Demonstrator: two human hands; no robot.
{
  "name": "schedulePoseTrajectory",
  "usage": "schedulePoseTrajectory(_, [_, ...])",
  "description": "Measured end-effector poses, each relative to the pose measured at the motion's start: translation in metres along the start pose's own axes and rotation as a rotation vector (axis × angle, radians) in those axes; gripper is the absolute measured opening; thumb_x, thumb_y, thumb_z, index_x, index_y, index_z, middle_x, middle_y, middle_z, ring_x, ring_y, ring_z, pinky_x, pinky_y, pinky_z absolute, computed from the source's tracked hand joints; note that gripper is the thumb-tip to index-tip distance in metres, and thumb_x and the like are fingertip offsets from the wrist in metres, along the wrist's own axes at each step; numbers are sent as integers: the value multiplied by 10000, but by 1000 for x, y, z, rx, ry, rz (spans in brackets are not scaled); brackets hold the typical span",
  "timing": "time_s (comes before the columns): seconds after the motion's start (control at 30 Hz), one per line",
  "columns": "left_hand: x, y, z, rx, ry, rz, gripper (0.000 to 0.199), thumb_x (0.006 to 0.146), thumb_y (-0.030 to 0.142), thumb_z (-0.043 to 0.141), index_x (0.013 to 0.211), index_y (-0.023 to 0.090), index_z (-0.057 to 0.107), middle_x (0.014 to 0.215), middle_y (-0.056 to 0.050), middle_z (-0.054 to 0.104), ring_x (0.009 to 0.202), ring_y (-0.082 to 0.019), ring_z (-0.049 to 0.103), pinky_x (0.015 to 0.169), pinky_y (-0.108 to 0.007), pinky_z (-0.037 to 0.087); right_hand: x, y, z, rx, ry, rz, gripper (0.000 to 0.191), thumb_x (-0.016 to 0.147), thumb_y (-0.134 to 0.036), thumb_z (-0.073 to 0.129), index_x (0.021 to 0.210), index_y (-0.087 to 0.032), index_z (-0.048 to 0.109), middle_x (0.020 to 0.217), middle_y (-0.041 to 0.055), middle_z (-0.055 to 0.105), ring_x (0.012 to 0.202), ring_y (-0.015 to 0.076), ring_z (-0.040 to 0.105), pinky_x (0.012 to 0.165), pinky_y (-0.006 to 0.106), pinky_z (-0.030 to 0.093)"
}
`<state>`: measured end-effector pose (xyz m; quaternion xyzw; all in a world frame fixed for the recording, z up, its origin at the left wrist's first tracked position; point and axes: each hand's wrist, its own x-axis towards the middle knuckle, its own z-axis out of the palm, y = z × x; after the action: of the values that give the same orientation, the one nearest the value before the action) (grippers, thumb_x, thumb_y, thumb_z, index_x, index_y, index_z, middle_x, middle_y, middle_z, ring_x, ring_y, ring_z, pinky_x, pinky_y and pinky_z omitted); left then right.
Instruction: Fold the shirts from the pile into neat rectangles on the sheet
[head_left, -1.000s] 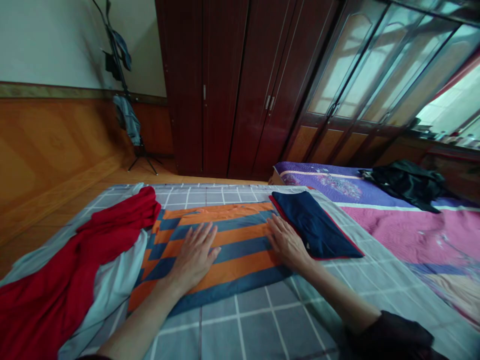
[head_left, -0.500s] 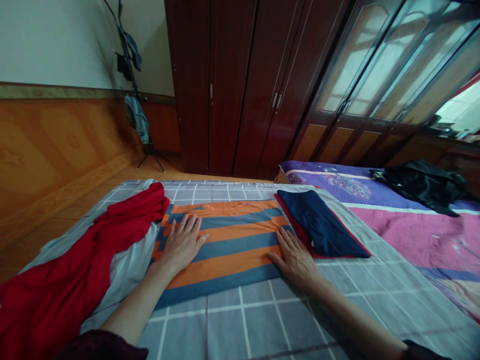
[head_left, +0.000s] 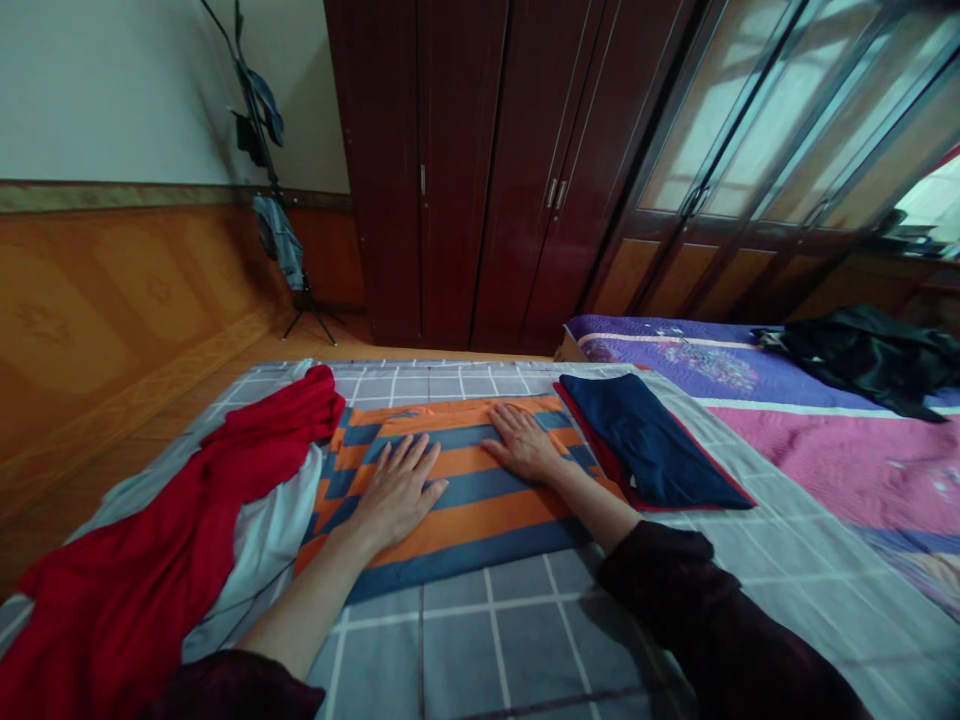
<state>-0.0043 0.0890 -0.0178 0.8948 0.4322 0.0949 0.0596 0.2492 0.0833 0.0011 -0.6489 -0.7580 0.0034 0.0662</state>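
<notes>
An orange and grey-blue striped shirt (head_left: 480, 525) lies spread in a folded, roughly rectangular shape on the bed. My left hand (head_left: 397, 495) rests flat on its left part, fingers apart. Farther up and to the right, my right hand (head_left: 523, 440) lies flat on the shirt near its far edge, its fingers stretched out. To the right of the shirt is a folded dark blue garment (head_left: 649, 440) on top of something red. A crumpled red garment (head_left: 262, 430) lies along the left, over pale cloth (head_left: 274, 510).
The bed has a grey checked sheet (head_left: 457, 640). Beyond it at right is another bed with a purple and pink cover (head_left: 787, 440) and a black garment (head_left: 870, 355) on it. Dark red wardrobes (head_left: 480, 180) line the back; a coat stand (head_left: 270, 180) stands at left.
My right hand has moved from the shirt's right edge up and left to its far middle. My left hand has shifted slightly right and nearer. The camera view has moved a little.
</notes>
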Motion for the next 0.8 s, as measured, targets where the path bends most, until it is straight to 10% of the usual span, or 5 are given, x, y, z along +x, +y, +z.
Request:
schedulePoseTrajectory(0.17, [2,-4,3,-1,42,-39,592,924,521,340,1418,194,356,1504,-111,277,1403,-266,193,1122,-519,142,-16,43,-9,-64,57,279,613,936,-448,322,1394,-41,352,1456,229,319,1364,335,256,1074,527,235])
schedulePoseTrajectory(0.33, [1,-5,3,19,35,-32,586,922,517,349,1413,198,363,1507,-111,272,1406,-262,181,1122,-514,144,-84,14,2,6,25,16,578,906,-465,400,1405,-173,385,1488,107,314,1380,272,242,1116,459,228])
schedulePoseTrajectory(0.43, [1,-4,0,41,17,-68,588,922,510,355,1411,185,368,1503,-130,275,1403,-266,193,1123,-509,144,-133,11,3,145,155,94,497,881,-433,417,1309,-199,512,1443,108,393,1359,278,294,1098,498,275])
schedulePoseTrajectory(0.57, [-1,-4,-12,51,15,-88,613,913,516,371,1405,150,380,1488,-149,307,1397,-293,203,1119,-508,174,-190,23,-4,674,381,384,441,786,-453,541,1187,-271,578,1338,114,513,1254,303,453,1019,541,394])
schedulePoseTrajectory(0.8, [-25,-31,-35,-126,209,-58,583,930,483,336,1385,122,388,1432,-122,414,1325,-237,370,1098,-424,305,-216,39,-12,1649,328,874,279,693,-391,681,919,-233,639,1074,137,674,1001,322,641,917,511,514])
